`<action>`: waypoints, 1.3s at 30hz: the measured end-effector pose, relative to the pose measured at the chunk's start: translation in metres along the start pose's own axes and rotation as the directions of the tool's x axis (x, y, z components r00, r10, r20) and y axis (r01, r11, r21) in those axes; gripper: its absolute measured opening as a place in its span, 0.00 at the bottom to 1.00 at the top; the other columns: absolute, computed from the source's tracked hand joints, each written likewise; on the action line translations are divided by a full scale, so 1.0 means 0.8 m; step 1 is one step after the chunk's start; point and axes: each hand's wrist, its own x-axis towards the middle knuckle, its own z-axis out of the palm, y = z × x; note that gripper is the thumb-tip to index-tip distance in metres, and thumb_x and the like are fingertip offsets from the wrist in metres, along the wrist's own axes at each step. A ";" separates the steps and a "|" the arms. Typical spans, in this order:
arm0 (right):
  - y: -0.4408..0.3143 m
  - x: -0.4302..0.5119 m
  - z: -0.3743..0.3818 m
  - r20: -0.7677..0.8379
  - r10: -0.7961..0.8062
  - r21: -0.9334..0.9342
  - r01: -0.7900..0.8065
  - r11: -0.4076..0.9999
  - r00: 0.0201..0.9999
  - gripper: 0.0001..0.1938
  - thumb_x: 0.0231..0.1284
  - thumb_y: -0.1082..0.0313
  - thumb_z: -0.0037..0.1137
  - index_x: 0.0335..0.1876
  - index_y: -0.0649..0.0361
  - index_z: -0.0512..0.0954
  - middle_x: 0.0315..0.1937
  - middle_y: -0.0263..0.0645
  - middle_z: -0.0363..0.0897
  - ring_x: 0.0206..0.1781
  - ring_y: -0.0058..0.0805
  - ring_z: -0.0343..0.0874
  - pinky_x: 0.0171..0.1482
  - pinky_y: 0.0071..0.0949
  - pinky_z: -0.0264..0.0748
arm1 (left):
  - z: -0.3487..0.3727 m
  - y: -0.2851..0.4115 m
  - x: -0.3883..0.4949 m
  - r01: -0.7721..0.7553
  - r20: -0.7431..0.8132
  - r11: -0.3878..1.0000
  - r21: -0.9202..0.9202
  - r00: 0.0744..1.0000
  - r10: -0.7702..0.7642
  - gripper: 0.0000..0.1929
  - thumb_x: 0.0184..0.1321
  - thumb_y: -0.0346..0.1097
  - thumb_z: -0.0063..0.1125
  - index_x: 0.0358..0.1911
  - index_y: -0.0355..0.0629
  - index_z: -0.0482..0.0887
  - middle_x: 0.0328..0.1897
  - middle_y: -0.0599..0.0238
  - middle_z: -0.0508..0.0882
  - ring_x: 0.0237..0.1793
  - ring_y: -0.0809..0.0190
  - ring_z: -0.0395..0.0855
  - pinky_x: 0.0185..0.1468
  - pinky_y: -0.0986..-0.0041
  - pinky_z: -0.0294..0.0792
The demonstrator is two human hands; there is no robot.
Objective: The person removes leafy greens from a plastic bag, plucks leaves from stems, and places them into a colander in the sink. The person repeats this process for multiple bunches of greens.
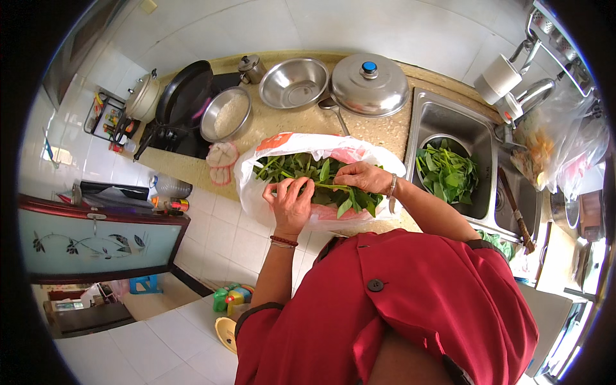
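Observation:
A white plastic bag [250,192] with orange-red printing lies on the countertop, its mouth spread wide. Leafy green vegetables with long stems [288,166] fill it. Over the bag, my right hand [363,177] pinches a green stem [326,186] whose leaves hang below. My left hand [292,199] has its fingers bent at the other end of that stem; the fingertips are partly hidden. To the right, a round metal bowl [423,144] in the sink basin holds more picked leafy greens [447,171].
Behind the bag stand a steel basin [293,82], a domed lid [370,91] and a metal spoon [335,108]. Leftward are a bowl of rice [231,115], a black wok [185,94] and a folded cloth [222,161]. A wooden-handled brush [515,207] crosses the sink's smaller basin.

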 end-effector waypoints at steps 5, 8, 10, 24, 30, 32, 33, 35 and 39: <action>0.001 -0.002 0.000 0.114 0.017 -0.038 -0.013 0.999 0.993 0.14 0.68 0.53 0.58 0.40 0.55 0.85 0.24 0.22 0.75 0.25 0.12 0.64 0.27 0.18 0.60 | -0.002 -0.001 -0.009 0.000 0.065 1.000 0.021 0.998 -0.002 0.10 0.53 0.32 0.65 0.39 0.54 0.88 0.45 0.83 0.83 0.49 0.68 0.77 0.59 0.56 0.58; 0.016 0.009 0.014 -0.128 -0.228 -0.368 0.167 0.914 0.965 0.11 0.62 0.59 0.60 0.37 0.60 0.84 0.25 0.31 0.80 0.27 0.18 0.73 0.32 0.24 0.70 | 0.000 0.003 -0.017 -0.010 0.068 1.000 -0.018 0.998 0.011 0.10 0.51 0.31 0.65 0.38 0.54 0.89 0.43 0.81 0.83 0.48 0.66 0.77 0.59 0.57 0.57; 0.030 0.015 0.024 -0.313 -0.357 -0.500 0.167 0.850 0.880 0.11 0.58 0.64 0.60 0.38 0.65 0.82 0.24 0.38 0.80 0.30 0.23 0.79 0.38 0.29 0.76 | -0.001 0.001 -0.027 -0.019 0.103 1.000 -0.007 0.994 0.019 0.09 0.52 0.31 0.64 0.37 0.53 0.87 0.42 0.80 0.83 0.49 0.66 0.78 0.59 0.56 0.58; 0.033 0.006 0.012 -0.438 -0.243 -0.366 0.076 0.928 0.866 0.14 0.64 0.68 0.50 0.53 0.58 0.80 0.34 0.41 0.84 0.35 0.33 0.82 0.43 0.32 0.77 | 0.028 -0.028 -0.013 0.263 0.230 0.942 0.210 0.923 -0.309 0.08 0.51 0.33 0.61 0.36 0.46 0.87 0.37 0.64 0.82 0.49 0.55 0.75 0.53 0.56 0.61; 0.029 0.019 0.005 -0.433 -0.438 -0.465 0.221 0.857 0.787 0.20 0.64 0.71 0.48 0.61 0.56 0.78 0.46 0.49 0.84 0.47 0.46 0.84 0.53 0.36 0.78 | 0.093 -0.020 0.028 0.294 0.292 0.943 0.156 0.898 -0.328 0.07 0.56 0.39 0.66 0.33 0.45 0.89 0.37 0.65 0.84 0.49 0.53 0.77 0.51 0.58 0.64; 0.030 0.021 0.002 -0.426 -0.438 -0.467 0.223 0.856 0.792 0.21 0.63 0.72 0.48 0.62 0.56 0.78 0.48 0.50 0.84 0.50 0.46 0.83 0.54 0.35 0.78 | 0.108 -0.024 0.033 0.277 0.306 0.940 0.198 0.894 -0.328 0.08 0.55 0.39 0.67 0.33 0.45 0.88 0.39 0.63 0.85 0.51 0.52 0.77 0.53 0.57 0.64; 0.031 0.021 0.000 -0.419 -0.455 -0.477 0.235 0.847 0.786 0.21 0.63 0.71 0.48 0.62 0.56 0.78 0.48 0.49 0.84 0.50 0.46 0.83 0.55 0.35 0.78 | 0.112 -0.025 0.034 0.275 0.327 0.938 0.209 0.885 -0.332 0.08 0.54 0.39 0.68 0.33 0.45 0.88 0.40 0.62 0.85 0.52 0.51 0.77 0.53 0.56 0.64; 0.031 0.022 -0.007 -0.414 -0.486 -0.492 0.260 0.831 0.770 0.20 0.64 0.71 0.48 0.61 0.56 0.78 0.48 0.49 0.84 0.51 0.45 0.83 0.55 0.34 0.77 | 0.113 -0.027 0.036 0.327 0.406 0.928 0.176 0.835 -0.371 0.08 0.52 0.39 0.69 0.34 0.47 0.88 0.40 0.62 0.85 0.53 0.50 0.77 0.55 0.55 0.65; 0.024 0.026 -0.022 -0.514 -0.357 -0.409 0.143 0.901 0.780 0.17 0.67 0.68 0.48 0.59 0.57 0.80 0.47 0.47 0.85 0.48 0.39 0.83 0.54 0.32 0.77 | 0.074 -0.030 0.030 0.534 0.529 0.842 -0.080 0.739 -0.418 0.09 0.52 0.35 0.71 0.37 0.48 0.87 0.34 0.61 0.85 0.44 0.51 0.81 0.49 0.57 0.70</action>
